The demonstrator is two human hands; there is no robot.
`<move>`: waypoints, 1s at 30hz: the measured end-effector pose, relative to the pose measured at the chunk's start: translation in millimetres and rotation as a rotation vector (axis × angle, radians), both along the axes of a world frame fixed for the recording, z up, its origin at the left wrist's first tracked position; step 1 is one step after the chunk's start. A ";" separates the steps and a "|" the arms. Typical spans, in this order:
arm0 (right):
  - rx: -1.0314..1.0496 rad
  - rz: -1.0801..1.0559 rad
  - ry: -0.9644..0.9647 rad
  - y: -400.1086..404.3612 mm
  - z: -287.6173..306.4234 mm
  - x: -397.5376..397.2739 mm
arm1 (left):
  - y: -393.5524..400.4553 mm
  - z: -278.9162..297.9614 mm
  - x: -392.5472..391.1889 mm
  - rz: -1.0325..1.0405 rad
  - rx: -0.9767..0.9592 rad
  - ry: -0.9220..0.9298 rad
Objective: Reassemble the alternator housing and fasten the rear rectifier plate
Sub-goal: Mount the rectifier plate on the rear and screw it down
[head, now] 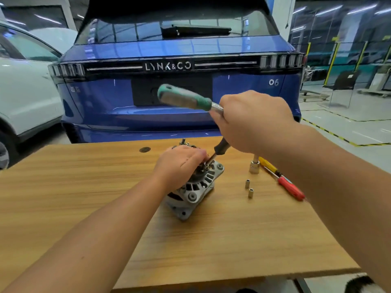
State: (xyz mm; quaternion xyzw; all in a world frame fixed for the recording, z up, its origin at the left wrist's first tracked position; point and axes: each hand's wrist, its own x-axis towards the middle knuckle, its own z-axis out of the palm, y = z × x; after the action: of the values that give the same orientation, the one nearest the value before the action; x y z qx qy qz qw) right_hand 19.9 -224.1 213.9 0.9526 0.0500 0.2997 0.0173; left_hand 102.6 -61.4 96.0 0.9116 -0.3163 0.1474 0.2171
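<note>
Alternator housing [195, 192], ribbed cast grey metal, sits under the left hand [179, 163] gripping its top, while the right hand [251, 121] clenches a green-handled ratchet [186, 98] whose socket end is hidden by fingers.

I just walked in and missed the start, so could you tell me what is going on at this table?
A person is working on an alternator lying on the wooden table. The left hand steadies its top, while the right hand grips a green-handled ratchet, its extension angled down onto a fastener. Two small sockets and a red screwdriver lie alongside.
</note>
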 end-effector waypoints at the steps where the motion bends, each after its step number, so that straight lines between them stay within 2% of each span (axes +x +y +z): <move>1: 0.018 -0.013 0.055 3.3 5.9 0.7 | 0.8 -0.1 1.5 0.004 0.015 0.002; 3: 0.098 -0.018 0.204 9.9 13.2 3.4 | 3.2 -2.5 5.7 0.030 0.043 0.011; 5: 0.273 0.050 0.366 13.3 18.6 7.2 | 3.7 -6.5 8.4 0.036 0.094 -0.010; 9: 0.996 0.084 0.535 5.2 20.9 12.8 | 1.3 -6.7 12.1 0.052 0.121 -0.019; 12: 1.706 0.214 0.491 -5.9 10.5 11.8 | 0.2 -7.4 13.5 0.055 0.142 -0.034; 14: 2.153 0.362 0.343 -8.4 -5.6 11.1 | -0.5 -8.0 13.7 0.054 0.152 -0.063; 15: 2.297 0.443 0.250 -6.8 -15.1 11.1 | -0.6 -8.0 13.6 0.055 0.158 -0.070; 17: 2.420 0.620 0.122 2.2 -32.2 11.5 | 0.1 -8.4 13.9 0.050 0.160 -0.074; 19: 2.429 0.813 0.080 9.5 -45.1 12.2 | 1.8 -8.5 14.6 0.047 0.167 -0.078; 21: 2.313 0.955 0.100 10.7 -53.7 11.4 | 3.0 -9.2 16.0 0.049 0.168 -0.085; 23: 2.117 0.977 0.138 8.1 -57.7 12.1 | 2.7 -9.0 17.4 0.049 0.175 -0.078; 25: 1.926 0.923 0.082 5.7 -60.8 15.7 | 1.2 -8.8 18.8 0.050 0.186 -0.068; 27: 1.608 0.779 -0.161 6.4 -63.9 19.9 | -0.2 -9.5 19.2 0.052 0.190 -0.077; 29: 1.103 0.652 -0.502 5.8 -70.3 25.1 | -0.6 -10.5 19.6 0.058 0.191 -0.097; 30: 0.898 0.622 -0.596 4.3 -72.3 26.6 | -0.5 -10.7 19.3 0.058 0.189 -0.106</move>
State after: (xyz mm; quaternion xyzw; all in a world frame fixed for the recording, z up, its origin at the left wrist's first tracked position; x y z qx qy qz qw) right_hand 46.5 -219.8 141.6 0.6831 0.1872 0.5357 -0.4598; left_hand 121.9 -62.0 85.3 0.9278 -0.3133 0.1710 0.1087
